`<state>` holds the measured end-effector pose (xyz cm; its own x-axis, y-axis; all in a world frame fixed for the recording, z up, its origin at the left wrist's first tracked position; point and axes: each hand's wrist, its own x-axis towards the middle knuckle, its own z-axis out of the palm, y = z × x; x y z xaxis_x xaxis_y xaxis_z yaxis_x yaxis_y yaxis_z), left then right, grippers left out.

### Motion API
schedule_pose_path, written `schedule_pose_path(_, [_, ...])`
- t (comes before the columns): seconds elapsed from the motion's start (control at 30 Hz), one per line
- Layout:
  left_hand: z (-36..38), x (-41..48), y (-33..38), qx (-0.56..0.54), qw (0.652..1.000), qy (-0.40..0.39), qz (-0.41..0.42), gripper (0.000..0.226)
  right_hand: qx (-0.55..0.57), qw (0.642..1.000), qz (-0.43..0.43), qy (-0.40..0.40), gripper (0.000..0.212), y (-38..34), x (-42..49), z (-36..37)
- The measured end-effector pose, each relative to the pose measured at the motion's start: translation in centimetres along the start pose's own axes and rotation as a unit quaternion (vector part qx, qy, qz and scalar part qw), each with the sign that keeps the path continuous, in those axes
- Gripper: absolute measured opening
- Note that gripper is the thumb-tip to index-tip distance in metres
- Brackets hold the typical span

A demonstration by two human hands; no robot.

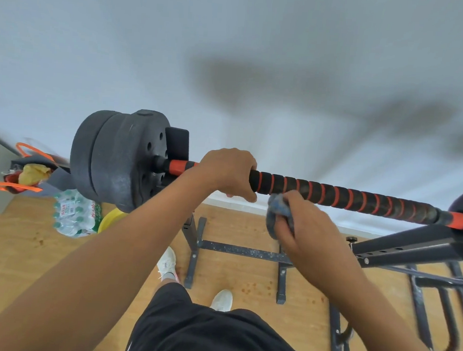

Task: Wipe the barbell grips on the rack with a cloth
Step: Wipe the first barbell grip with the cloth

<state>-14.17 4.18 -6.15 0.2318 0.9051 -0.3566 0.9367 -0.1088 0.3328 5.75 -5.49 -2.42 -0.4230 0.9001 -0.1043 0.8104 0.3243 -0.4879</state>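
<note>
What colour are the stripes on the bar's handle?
Orange stripes winding around a black grip, seen in the head view.

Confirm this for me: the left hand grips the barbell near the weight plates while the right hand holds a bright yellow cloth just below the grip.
Wrong on one count: the cloth is grey-blue, not bright yellow, as the head view shows. The rest holds: the left hand grips the barbell near the weight plates, and the right hand holds the cloth just below the grip.

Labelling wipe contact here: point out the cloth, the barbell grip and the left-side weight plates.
cloth (277, 214): head view, on the bunched blue-grey fabric showing above the right hand's fingers.
barbell grip (341, 197): head view, mid-length of the black, orange-striped wrap.
weight plates (116, 161): head view, face of the inner black plate.
</note>
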Motion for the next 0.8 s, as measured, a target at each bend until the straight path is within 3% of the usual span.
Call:
schedule_pose_path(0.1, [-0.4, 0.5, 0.3, -0.018, 0.999, -0.043, 0.023, 0.044, 0.018, 0.998, -0.001, 0.06, 0.014, 1.1, 2.0, -0.6])
schedule_pose_path(0.2, [-0.4, 1.0, 1.0, -0.033, 0.995, -0.094, 0.018, 0.029, -0.022, 0.995, -0.029, 0.094, 0.016, 1.4, 3.9, -0.8])
schedule_pose_path(0.5, [-1.1, 1.5, 1.0, -0.105, 0.982, -0.155, -0.003, 0.016, -0.014, 0.995, -0.036, 0.094, 0.012, 2.1, 5.5, 0.0])
schedule_pose_path(0.63, [-0.7, 1.5, 1.1, -0.079, 0.988, -0.129, -0.004, 0.017, -0.04, 0.989, -0.024, 0.142, 0.027, 2.1, 6.3, 1.1])
schedule_pose_path(0.8, [0.6, 1.1, 1.2, 0.009, 1.0, -0.027, -0.003, 0.024, -0.063, 0.985, -0.01, 0.161, 0.037, 2.2, 6.6, 1.8])
